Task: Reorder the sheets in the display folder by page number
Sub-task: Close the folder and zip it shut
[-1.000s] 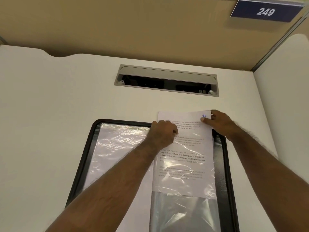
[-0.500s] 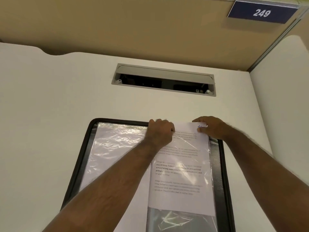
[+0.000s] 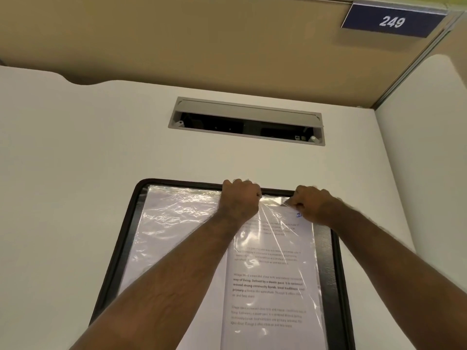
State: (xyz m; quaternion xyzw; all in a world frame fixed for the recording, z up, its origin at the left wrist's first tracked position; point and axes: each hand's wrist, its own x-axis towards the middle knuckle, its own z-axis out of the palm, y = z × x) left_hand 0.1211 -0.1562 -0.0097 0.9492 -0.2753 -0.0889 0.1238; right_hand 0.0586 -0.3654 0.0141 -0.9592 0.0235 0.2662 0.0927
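Clear plastic sleeve (image 3: 278, 248) top is pinched in the grip of both hands: left hand (image 3: 240, 198) and right hand (image 3: 312, 204) curl on its top edge. Inside is the printed sheet (image 3: 267, 286). The black display folder (image 3: 331, 274) lies open on the white desk (image 3: 75, 173), below the grey cable slot (image 3: 246, 121).

White desk surface (image 3: 75, 198), matte, evenly lit, fills most of the view. Grey cable tray (image 3: 246, 121) recessed in it toward the far side, flap open, dark inside. Tan partition panel (image 3: 177, 39) behind. Blue plate reading 249 (image 3: 391, 21) at far right. White side panel (image 3: 429, 160) on right.
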